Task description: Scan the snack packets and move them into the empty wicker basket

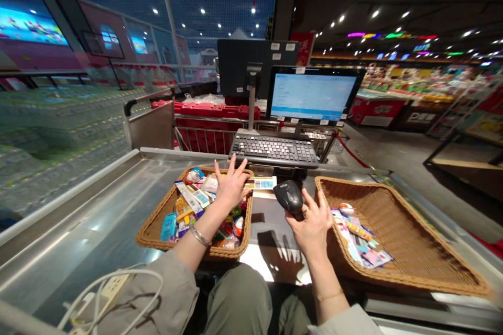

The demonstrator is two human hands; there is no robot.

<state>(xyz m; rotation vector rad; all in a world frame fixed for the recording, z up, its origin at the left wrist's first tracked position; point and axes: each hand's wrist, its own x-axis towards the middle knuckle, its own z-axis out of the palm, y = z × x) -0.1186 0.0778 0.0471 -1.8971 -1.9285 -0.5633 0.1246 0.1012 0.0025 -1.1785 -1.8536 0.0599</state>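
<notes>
My left hand (231,188) reaches over the left wicker basket (151,225), several fingers spread. A narrow flat packet with a barcode (264,183) sticks out from its thumb side, past the basket's right rim. My right hand (312,222) is closed around a black handheld barcode scanner (288,196), whose head is close to the packet's right end. In the left basket lies a mixed heap of small packaged goods, among them a blue packet (168,227) and an egg-shaped item (238,226). The right wicker basket (404,220) holds several colourful packets (361,241) and another egg-shaped item (346,209).
A black keyboard (275,149) and a lit monitor (312,94) stand behind the baskets on the metal counter (106,204). At the lower left are a power strip (112,293) and white cables. Beyond the counter stands a shopping cart (212,133).
</notes>
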